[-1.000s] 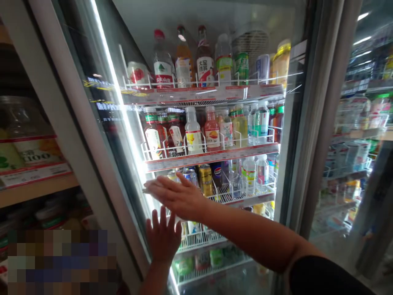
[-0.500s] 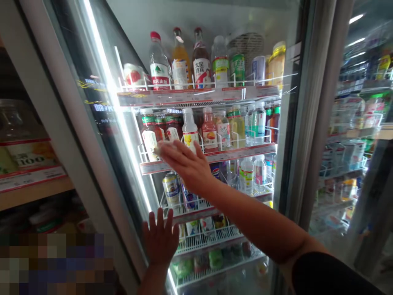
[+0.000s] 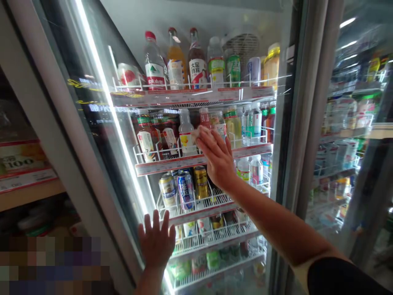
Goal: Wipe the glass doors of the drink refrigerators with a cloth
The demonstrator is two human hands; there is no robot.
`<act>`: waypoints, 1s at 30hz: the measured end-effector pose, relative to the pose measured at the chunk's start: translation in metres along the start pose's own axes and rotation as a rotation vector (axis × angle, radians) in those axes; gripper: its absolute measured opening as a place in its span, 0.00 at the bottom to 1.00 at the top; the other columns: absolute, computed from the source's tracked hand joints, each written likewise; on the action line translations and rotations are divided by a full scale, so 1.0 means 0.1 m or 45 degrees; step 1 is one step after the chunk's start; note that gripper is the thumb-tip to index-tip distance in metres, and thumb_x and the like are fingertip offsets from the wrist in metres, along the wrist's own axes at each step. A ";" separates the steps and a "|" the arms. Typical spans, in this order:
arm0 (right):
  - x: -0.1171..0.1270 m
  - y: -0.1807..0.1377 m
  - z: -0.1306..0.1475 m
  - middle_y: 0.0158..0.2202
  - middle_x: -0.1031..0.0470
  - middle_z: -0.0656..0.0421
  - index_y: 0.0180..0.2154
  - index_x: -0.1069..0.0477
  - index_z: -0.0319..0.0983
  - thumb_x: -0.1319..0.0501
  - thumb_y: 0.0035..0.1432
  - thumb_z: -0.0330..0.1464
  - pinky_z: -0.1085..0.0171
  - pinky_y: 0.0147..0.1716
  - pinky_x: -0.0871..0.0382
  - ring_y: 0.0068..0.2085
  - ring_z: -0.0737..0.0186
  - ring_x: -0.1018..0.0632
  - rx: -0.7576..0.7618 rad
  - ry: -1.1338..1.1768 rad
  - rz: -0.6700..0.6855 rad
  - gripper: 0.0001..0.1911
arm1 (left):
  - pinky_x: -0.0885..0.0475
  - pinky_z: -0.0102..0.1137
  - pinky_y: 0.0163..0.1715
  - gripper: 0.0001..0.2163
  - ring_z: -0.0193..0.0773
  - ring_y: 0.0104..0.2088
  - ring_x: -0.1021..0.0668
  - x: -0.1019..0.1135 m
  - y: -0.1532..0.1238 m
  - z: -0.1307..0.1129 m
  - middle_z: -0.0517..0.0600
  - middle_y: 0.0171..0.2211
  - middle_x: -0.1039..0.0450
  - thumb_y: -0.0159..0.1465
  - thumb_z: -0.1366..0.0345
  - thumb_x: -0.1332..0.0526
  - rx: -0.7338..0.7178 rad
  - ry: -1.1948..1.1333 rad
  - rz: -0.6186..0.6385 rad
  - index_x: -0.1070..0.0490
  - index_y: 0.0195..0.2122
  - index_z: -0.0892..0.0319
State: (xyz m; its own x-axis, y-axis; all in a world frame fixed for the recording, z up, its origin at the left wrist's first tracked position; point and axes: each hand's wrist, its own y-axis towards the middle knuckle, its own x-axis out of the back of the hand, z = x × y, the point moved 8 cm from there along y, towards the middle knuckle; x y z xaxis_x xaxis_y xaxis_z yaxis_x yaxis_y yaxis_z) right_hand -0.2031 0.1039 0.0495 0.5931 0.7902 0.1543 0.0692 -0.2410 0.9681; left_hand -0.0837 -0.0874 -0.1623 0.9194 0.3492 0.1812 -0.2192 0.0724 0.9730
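Note:
My right hand (image 3: 216, 157) lies against the glass door (image 3: 129, 229) of a drinks fridge, at the height of the second shelf. Under its fingertips a pale, crumpled cloth (image 3: 198, 133) is pressed to the pane; most of it is hidden by the fingers. Lower and to the left, my left hand (image 3: 156, 239) rests on the same glass with its fingers spread, holding nothing. Behind the pane, near my right fingers, stand a clear bottle with a yellow fruit label (image 3: 186, 137) and a pink drink bottle (image 3: 204, 116), partly covered by the hand.
Wire-fronted shelves carry bottles and cans, among them a red-capped bottle (image 3: 154, 61) and a blue can (image 3: 185, 190). A bright light strip (image 3: 98, 65) runs down the left side. The metal door frame (image 3: 310, 102) stands on the right, with more stocked shelves beyond.
My right hand has slid right across the glass with the cloth, uncovering cans on the third shelf. My left hand stays on the pane. The view has shifted slightly.

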 end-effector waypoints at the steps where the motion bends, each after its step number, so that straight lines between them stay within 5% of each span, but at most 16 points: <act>1: 0.00 -0.08 0.02 0.71 0.42 0.69 0.71 0.50 0.50 0.51 0.69 0.25 0.52 0.74 0.60 0.74 0.65 0.51 0.048 0.016 0.007 0.33 | 0.53 0.55 0.70 0.34 0.54 0.73 0.51 -0.01 -0.01 0.01 0.54 0.73 0.55 0.68 0.64 0.40 0.006 -0.014 0.003 0.53 0.73 0.49; 5: 0.00 -0.37 0.20 0.69 0.39 0.72 0.71 0.54 0.50 0.48 0.69 0.25 0.56 0.75 0.70 0.74 0.69 0.50 0.407 0.069 0.117 0.34 | 0.53 0.56 0.69 0.34 0.55 0.73 0.52 -0.01 -0.01 0.02 0.52 0.73 0.56 0.68 0.65 0.40 0.016 -0.065 0.016 0.53 0.72 0.46; 8: 0.10 -0.33 -0.10 0.69 0.38 0.71 0.72 0.58 0.54 0.49 0.69 0.24 0.52 0.75 0.69 0.73 0.66 0.46 0.214 0.063 0.051 0.37 | 0.54 0.54 0.70 0.34 0.53 0.73 0.52 0.02 0.02 0.00 0.52 0.73 0.57 0.68 0.65 0.40 -0.003 -0.028 0.012 0.53 0.73 0.48; 12: 0.22 -0.40 -0.48 0.70 0.40 0.67 0.72 0.63 0.58 0.51 0.69 0.23 0.47 0.72 0.54 0.72 0.59 0.43 -0.107 0.061 -0.087 0.39 | 0.54 0.53 0.70 0.34 0.52 0.73 0.52 0.04 0.04 -0.02 0.53 0.73 0.57 0.68 0.64 0.41 -0.012 0.001 -0.002 0.54 0.73 0.50; 17: 0.16 -0.68 -0.31 0.66 0.33 0.68 0.72 0.60 0.54 0.49 0.67 0.22 0.52 0.74 0.61 0.71 0.64 0.40 0.223 0.068 0.075 0.40 | 0.51 0.55 0.70 0.35 0.54 0.72 0.50 0.03 0.02 -0.02 0.52 0.73 0.55 0.67 0.65 0.39 -0.009 -0.008 -0.013 0.54 0.73 0.47; 23: 0.40 -0.71 -0.89 0.71 0.41 0.64 0.71 0.55 0.55 0.50 0.68 0.21 0.46 0.69 0.46 0.71 0.55 0.39 -0.173 0.012 -0.232 0.38 | 0.55 0.51 0.71 0.33 0.52 0.73 0.51 0.06 0.06 -0.04 0.53 0.73 0.56 0.69 0.63 0.41 -0.042 0.003 -0.046 0.53 0.73 0.52; 30: 0.28 -1.18 -0.73 0.67 0.35 0.64 0.71 0.51 0.51 0.48 0.66 0.20 0.50 0.74 0.59 0.70 0.60 0.38 0.111 0.007 0.030 0.38 | 0.56 0.50 0.71 0.33 0.52 0.73 0.52 0.08 0.09 -0.08 0.53 0.73 0.57 0.69 0.63 0.42 -0.056 0.005 -0.043 0.52 0.73 0.53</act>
State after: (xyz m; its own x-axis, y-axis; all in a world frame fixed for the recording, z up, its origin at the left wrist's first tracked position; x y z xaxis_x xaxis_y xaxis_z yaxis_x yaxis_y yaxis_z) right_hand -0.2527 0.1955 -0.0459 0.5912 0.7867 0.1780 0.1253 -0.3076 0.9432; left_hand -0.0811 -0.0769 -0.1535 0.9252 0.3495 0.1476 -0.2022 0.1250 0.9713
